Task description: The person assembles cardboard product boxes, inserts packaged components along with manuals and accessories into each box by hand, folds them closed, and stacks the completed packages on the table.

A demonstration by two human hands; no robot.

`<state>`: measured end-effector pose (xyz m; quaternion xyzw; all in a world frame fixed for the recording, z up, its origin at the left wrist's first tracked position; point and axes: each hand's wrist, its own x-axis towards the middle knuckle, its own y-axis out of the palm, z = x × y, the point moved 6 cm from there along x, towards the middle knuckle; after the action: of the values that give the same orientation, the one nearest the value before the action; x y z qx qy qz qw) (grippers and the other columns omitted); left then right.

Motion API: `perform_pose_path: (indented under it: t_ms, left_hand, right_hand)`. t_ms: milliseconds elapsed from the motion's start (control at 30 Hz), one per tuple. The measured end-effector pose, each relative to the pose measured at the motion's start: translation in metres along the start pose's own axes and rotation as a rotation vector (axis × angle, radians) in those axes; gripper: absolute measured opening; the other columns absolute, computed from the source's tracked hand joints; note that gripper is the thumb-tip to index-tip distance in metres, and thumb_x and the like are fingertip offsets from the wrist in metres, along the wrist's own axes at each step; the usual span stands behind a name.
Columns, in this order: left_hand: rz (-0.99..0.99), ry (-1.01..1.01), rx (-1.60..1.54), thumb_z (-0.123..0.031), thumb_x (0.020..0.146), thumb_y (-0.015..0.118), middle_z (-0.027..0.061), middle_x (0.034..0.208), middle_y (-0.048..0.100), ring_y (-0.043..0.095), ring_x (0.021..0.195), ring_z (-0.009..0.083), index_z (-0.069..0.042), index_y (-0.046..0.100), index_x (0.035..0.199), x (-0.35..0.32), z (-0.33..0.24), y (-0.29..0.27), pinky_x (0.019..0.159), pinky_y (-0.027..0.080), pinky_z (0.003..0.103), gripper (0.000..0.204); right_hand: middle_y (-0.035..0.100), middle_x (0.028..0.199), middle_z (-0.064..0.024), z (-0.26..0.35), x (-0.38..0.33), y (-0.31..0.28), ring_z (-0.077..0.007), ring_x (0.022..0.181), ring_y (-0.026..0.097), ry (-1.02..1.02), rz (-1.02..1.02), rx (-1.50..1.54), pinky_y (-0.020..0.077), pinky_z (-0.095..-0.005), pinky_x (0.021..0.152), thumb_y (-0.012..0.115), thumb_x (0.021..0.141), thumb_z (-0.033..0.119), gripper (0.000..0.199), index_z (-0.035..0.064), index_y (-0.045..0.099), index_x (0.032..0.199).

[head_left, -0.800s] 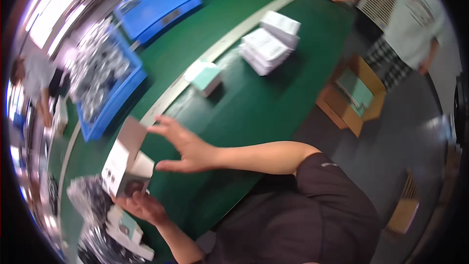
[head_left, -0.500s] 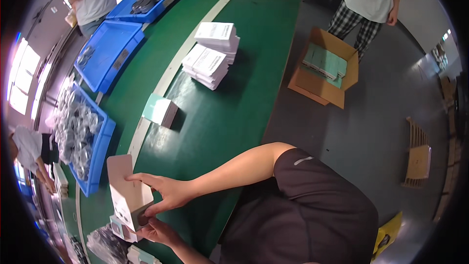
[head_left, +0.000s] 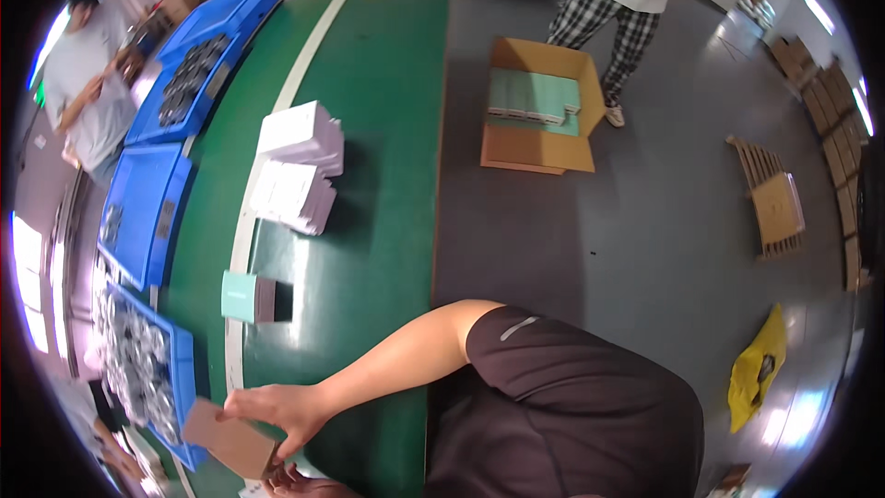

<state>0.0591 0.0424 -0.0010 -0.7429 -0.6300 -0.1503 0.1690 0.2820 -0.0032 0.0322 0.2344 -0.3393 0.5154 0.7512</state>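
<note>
Head view has the open box [head_left: 241, 450] over the bench [head_left: 392, 240] near a blue tray [head_left: 187, 378], right hand [head_left: 288, 409] gripping it, fingers [head_left: 243, 400] half-spread, left hand [head_left: 297, 483] hold unclear; handling it seems the step, the next move calling for steady support

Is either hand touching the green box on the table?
No: the green box stands apart, while the right hand and left hand are at an open box.
</note>
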Motion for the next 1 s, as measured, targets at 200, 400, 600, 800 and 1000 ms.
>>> perform_pose_path:
  t_ms: [200,400,600,800,1000]
  left_hand:
    - [0.006,0.328,0.659,-0.02,0.112,0.049,0.0258,0.117,0.065,0.063,0.104,0.0453,0.005,0.064,0.119,0.002,0.037,-0.015,0.089,0.052,0.055,0.031]
    - [0.182,0.354,0.73,-0.015,0.111,0.048,0.023,0.109,0.065,0.062,0.103,0.045,0.0,0.063,0.123,-0.005,0.003,0.014,0.095,0.046,0.063,0.025]
    - [0.164,0.292,0.652,-0.022,0.111,0.052,0.0162,0.107,0.067,0.063,0.098,0.0412,-0.003,0.064,0.121,0.004,0.017,0.003,0.104,0.039,0.064,0.025]
    - [0.294,0.422,0.762,-0.018,0.111,0.047,0.0205,0.111,0.065,0.063,0.094,0.0436,-0.003,0.064,0.12,0.003,0.016,0.006,0.089,0.05,0.055,0.024]
    - [0.104,0.377,0.46,-0.027,0.113,0.049,0.0171,0.098,0.06,0.057,0.09,0.0345,0.003,0.062,0.105,-0.008,0.002,0.015,0.086,0.048,0.047,0.034]
  right_hand:
    - [0.054,0.132,-0.0135,-0.023,0.0,-0.003,-0.0369,0.12,0.061,-0.055,0.028,-0.16,0.0516,-0.0498,0.099,0.097,0.06,0.031,0.099,0.0076,0.048,0.143]
    - [0.054,0.133,-0.0142,-0.034,-0.009,-0.013,-0.0391,0.119,0.061,0.043,-0.01,-0.273,0.0523,-0.0506,0.098,0.096,0.062,0.032,0.098,0.0074,0.049,0.143]
    - [0.053,0.136,-0.0148,-0.035,-0.021,-0.002,-0.0406,0.119,0.061,0.095,0.02,-0.411,0.0528,-0.0521,0.096,0.097,0.063,0.036,0.101,0.0083,0.047,0.147]
    - [0.057,0.139,-0.0176,-0.028,-0.052,-0.002,-0.0403,0.123,0.059,0.01,-0.064,-0.488,0.0515,-0.0483,0.103,0.089,0.078,0.061,0.095,0.0058,0.054,0.146]
    - [0.058,0.142,-0.0204,-0.012,-0.05,0.001,-0.0403,0.128,0.057,-0.014,0.053,-0.44,0.0505,-0.0492,0.107,0.087,0.08,0.06,0.093,0.0034,0.055,0.146]
